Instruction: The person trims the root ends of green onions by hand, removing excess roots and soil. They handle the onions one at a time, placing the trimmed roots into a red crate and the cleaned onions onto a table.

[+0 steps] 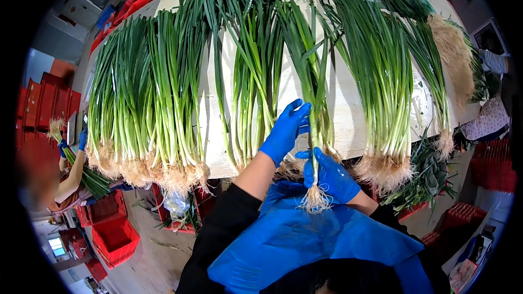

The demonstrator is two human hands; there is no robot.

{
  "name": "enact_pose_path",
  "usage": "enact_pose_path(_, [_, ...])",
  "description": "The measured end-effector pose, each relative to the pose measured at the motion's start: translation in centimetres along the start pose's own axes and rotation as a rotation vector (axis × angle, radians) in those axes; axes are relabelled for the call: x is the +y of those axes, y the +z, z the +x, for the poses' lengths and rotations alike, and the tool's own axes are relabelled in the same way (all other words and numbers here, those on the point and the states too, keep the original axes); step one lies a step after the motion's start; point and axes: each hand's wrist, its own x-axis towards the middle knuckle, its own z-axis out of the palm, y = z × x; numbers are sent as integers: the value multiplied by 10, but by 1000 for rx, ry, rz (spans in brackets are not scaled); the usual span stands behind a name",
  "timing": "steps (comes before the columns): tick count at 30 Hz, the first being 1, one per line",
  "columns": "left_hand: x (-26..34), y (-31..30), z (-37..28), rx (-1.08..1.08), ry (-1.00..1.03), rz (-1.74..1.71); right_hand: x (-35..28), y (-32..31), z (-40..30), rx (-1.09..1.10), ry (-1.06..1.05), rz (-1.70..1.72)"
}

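A green onion (pixel 314 126) with long dark leaves points away from me, its pale root tuft (pixel 315 200) hanging over my blue apron (pixel 310 228). My right hand (pixel 333 177), in a blue glove, grips the white lower stalk just above the roots. Higher up, my left hand (pixel 286 132), gloved alike, has its fingertips closed at the stalk's left side. Behind the held stalk lie other onions, partly hidden by my hands. A loose bunch of green onions (pixel 253 85) lies left of my left hand; a thick bunch (pixel 382 102) is to the right.
Several rooted bunches (pixel 151 102) line the left of the pale tabletop (pixel 341 122), roots over its edge. Cut leaves (pixel 429 175) fill a crate at right. A co-worker's gloved hand (pixel 83 139) is near onions at left; another person's sleeve (pixel 492 62) shows right. Red crates (pixel 116 239) stand on the floor.
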Motion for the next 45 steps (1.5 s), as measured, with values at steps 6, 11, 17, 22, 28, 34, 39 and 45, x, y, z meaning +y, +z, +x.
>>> enact_pose_path(6, [14,17,17,-74,-108,-67,-12,-14,39,200,-158,-114])
enact_pose_path(11, [23,21,17,53,-161,93,-24,-35,89,359,-358,-122])
enact_pose_path(17, [10,-7,36,97,-116,-363,-11,-59,79,285,-532,70])
enact_pose_path(22, [2,-21,53,190,-151,-427,-10,-58,17,274,-780,-1016])
enact_pose_path(28, [3,-53,63,236,-29,-229,-24,-32,-111,490,-649,-944])
enact_pose_path(34, [9,-28,51,415,192,360,-48,-66,-225,876,-1186,-537])
enact_pose_path(39, [2,-26,42,274,81,175,-63,-118,-266,1148,-1148,-622])
enact_pose_path(45, [7,-27,29,154,92,-81,-60,-267,-275,1420,-836,-826])
